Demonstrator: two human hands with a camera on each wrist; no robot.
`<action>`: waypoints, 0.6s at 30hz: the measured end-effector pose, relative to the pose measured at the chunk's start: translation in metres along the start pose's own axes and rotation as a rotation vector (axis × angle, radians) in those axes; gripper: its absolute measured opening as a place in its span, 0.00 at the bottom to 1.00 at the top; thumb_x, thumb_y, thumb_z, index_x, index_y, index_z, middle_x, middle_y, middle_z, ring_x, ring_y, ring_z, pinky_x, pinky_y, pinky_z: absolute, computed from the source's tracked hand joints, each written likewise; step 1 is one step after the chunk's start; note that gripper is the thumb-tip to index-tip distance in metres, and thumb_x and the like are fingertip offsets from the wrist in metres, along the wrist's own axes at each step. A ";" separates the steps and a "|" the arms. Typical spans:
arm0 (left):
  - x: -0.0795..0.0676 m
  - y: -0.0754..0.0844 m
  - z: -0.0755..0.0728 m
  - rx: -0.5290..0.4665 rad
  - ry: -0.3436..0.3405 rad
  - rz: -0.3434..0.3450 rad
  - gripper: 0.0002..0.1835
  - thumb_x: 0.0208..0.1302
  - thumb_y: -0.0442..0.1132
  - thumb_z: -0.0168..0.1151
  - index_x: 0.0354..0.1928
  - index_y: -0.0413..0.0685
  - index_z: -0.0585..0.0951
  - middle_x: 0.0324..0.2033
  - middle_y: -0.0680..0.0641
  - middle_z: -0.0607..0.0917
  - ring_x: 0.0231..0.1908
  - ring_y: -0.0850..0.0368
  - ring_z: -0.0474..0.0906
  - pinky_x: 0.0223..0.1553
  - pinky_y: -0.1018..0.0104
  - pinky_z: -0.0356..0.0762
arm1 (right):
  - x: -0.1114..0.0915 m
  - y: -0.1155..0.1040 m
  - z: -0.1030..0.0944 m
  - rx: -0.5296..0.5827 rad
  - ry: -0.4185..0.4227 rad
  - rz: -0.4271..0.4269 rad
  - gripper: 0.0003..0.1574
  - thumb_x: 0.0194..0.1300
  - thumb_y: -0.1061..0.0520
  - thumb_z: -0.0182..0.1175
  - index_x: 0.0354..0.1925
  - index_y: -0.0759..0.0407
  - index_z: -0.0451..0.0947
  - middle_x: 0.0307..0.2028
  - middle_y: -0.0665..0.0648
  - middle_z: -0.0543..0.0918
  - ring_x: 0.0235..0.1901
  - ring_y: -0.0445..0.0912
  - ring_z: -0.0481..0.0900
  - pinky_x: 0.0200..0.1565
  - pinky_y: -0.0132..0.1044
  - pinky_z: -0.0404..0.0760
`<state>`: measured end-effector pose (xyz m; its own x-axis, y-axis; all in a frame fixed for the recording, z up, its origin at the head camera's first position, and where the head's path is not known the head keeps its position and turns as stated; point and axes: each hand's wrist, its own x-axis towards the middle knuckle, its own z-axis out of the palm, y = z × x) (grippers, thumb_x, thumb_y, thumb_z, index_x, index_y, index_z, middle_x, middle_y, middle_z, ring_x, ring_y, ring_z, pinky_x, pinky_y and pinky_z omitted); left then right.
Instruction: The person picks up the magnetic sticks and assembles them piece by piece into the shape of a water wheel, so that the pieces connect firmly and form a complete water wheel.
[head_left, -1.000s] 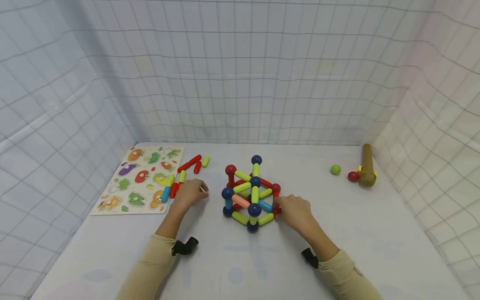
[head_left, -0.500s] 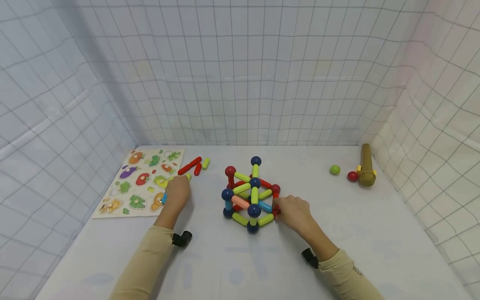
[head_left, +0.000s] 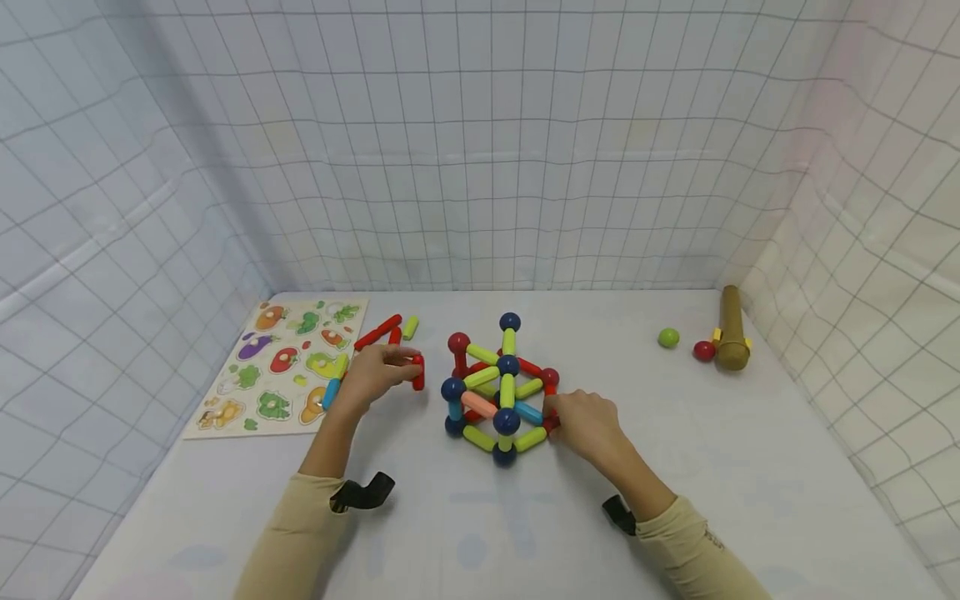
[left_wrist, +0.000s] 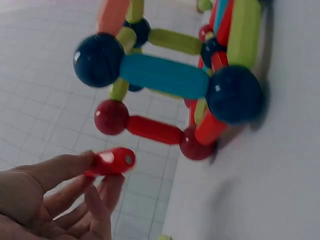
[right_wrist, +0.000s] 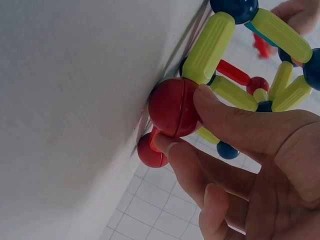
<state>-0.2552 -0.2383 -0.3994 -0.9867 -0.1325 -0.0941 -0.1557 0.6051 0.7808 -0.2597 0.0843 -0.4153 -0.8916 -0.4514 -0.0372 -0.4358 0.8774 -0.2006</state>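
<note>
My left hand (head_left: 373,375) pinches a short red magnetic rod (head_left: 418,373) upright, left of the built frame. In the left wrist view this red rod (left_wrist: 115,161) shows a round metal end, apart from the frame. The frame of magnetic rods and balls has a blue rod (left_wrist: 165,75), navy balls (head_left: 506,421), green rods (head_left: 480,437) and a salmon rod (head_left: 480,405). My right hand (head_left: 588,425) pinches a red ball (right_wrist: 172,107) at its lower right corner, thumb and forefinger against it. That hand partly hides the ball in the head view.
Left stands a vegetable puzzle board (head_left: 240,429), with a blue rod (head_left: 331,393) and a green rod (head_left: 339,367) at its edge. Red rods (head_left: 378,332) and a green rod (head_left: 410,327) lie behind the left hand. At right are a green ball (head_left: 668,337), a red ball (head_left: 703,351) and an olive-brown toy (head_left: 732,333).
My left hand went left to the loose rods by the board, took a red rod and came back right with it. My right hand has stayed at the frame's corner.
</note>
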 end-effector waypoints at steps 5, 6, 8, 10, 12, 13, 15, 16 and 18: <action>-0.003 0.015 0.005 -0.353 -0.085 0.040 0.25 0.64 0.48 0.64 0.60 0.42 0.77 0.39 0.50 0.89 0.42 0.58 0.86 0.54 0.62 0.80 | 0.000 -0.001 0.000 0.004 -0.005 0.005 0.13 0.54 0.57 0.72 0.40 0.50 0.85 0.29 0.52 0.85 0.25 0.45 0.72 0.25 0.37 0.76; -0.003 0.016 0.006 -0.372 -0.094 0.046 0.26 0.65 0.48 0.64 0.61 0.42 0.77 0.38 0.51 0.89 0.41 0.59 0.86 0.54 0.62 0.80 | 0.000 -0.001 0.000 0.006 -0.005 0.003 0.13 0.54 0.57 0.72 0.41 0.51 0.85 0.29 0.52 0.84 0.24 0.46 0.72 0.24 0.37 0.76; -0.004 0.019 0.008 -0.389 -0.109 0.051 0.28 0.65 0.48 0.64 0.63 0.42 0.75 0.38 0.51 0.90 0.40 0.60 0.87 0.53 0.63 0.80 | -0.001 -0.001 0.001 0.008 -0.001 0.000 0.13 0.54 0.58 0.72 0.41 0.51 0.85 0.29 0.52 0.84 0.24 0.46 0.72 0.24 0.36 0.75; -0.003 0.020 0.009 -0.383 -0.128 0.053 0.30 0.65 0.48 0.63 0.66 0.45 0.72 0.39 0.49 0.90 0.40 0.59 0.87 0.54 0.61 0.80 | -0.001 -0.001 0.001 0.004 0.007 -0.002 0.13 0.54 0.58 0.72 0.40 0.50 0.85 0.29 0.52 0.85 0.23 0.45 0.71 0.23 0.35 0.74; -0.002 0.021 0.010 -0.371 -0.140 0.049 0.32 0.65 0.49 0.64 0.69 0.50 0.68 0.41 0.46 0.89 0.41 0.55 0.87 0.56 0.58 0.79 | -0.001 -0.001 0.002 0.000 0.014 -0.001 0.12 0.54 0.59 0.72 0.39 0.50 0.85 0.29 0.52 0.85 0.23 0.45 0.71 0.22 0.35 0.73; -0.001 0.021 0.011 -0.368 -0.142 0.042 0.34 0.64 0.49 0.64 0.70 0.52 0.66 0.41 0.46 0.89 0.42 0.53 0.87 0.56 0.56 0.78 | -0.001 -0.001 0.002 -0.002 0.017 0.000 0.12 0.54 0.59 0.72 0.39 0.50 0.85 0.29 0.52 0.85 0.23 0.45 0.71 0.22 0.35 0.73; 0.001 0.023 0.012 -0.355 -0.148 0.037 0.36 0.64 0.49 0.64 0.71 0.54 0.64 0.40 0.46 0.89 0.42 0.49 0.87 0.56 0.54 0.78 | -0.001 -0.001 0.002 -0.006 0.022 0.003 0.11 0.54 0.59 0.71 0.38 0.50 0.85 0.28 0.52 0.85 0.22 0.45 0.71 0.22 0.35 0.72; 0.002 0.024 0.013 -0.348 -0.152 0.034 0.36 0.64 0.50 0.64 0.72 0.54 0.62 0.40 0.46 0.89 0.42 0.48 0.86 0.56 0.53 0.78 | -0.001 -0.001 0.001 -0.007 0.024 0.005 0.11 0.54 0.59 0.71 0.38 0.50 0.85 0.28 0.52 0.84 0.22 0.45 0.70 0.21 0.35 0.72; 0.005 0.025 0.015 -0.338 -0.162 0.021 0.37 0.65 0.49 0.64 0.72 0.53 0.61 0.39 0.46 0.89 0.41 0.46 0.86 0.56 0.51 0.78 | -0.001 -0.001 0.001 -0.005 0.023 0.007 0.11 0.53 0.59 0.72 0.38 0.50 0.85 0.28 0.51 0.84 0.22 0.45 0.70 0.21 0.35 0.72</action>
<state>-0.2649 -0.2119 -0.3898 -0.9883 0.0190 -0.1515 -0.1383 0.3096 0.9408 -0.2581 0.0839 -0.4165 -0.8974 -0.4409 -0.0158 -0.4297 0.8816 -0.1952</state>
